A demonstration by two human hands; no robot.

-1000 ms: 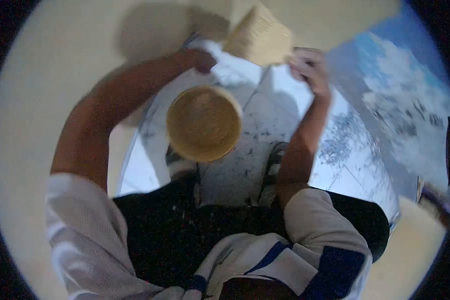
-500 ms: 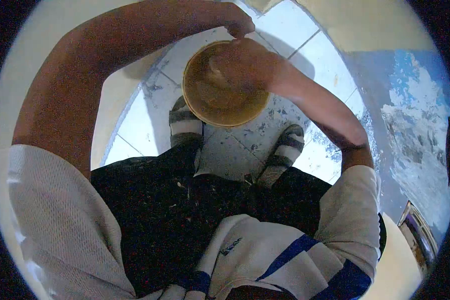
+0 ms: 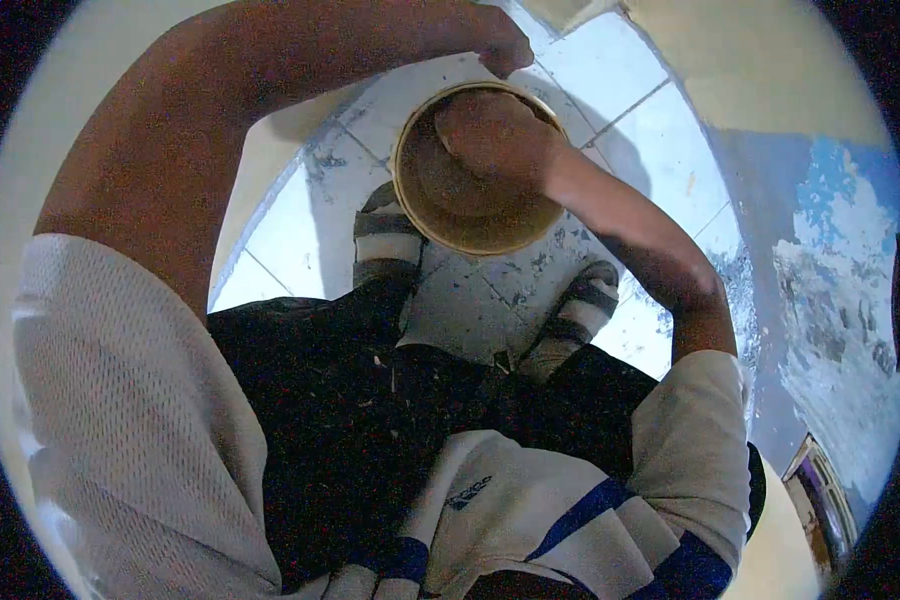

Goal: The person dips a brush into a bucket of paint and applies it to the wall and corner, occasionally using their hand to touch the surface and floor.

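Note:
A round bucket [image 3: 482, 232] with a pale yellowish rim is in front of me, its brown inside in shadow. My right hand [image 3: 495, 135] reaches over the right side of the rim and down inside, with its fingers curled. What those fingers hold, if anything, is hidden. Beyond the far rim is my left hand [image 3: 506, 42], bent downward with its fingers drawn together close to the edge. I cannot make out whether it grips the rim or something else there. The bucket's contents are too dark to name.
My feet in striped footwear [image 3: 388, 245] flank the near side of the bucket. Pale floor tiles [image 3: 610, 75] carry dark smears and specks. A wall with peeling blue and white paint [image 3: 830, 280] rises at the right. A framed object [image 3: 820, 495] is at the lower right.
Bucket and both hands appear farther right in the view, which has itself shifted somewhat. My right hand has turned inside the bucket; a pale patch beside its fingers no longer shows.

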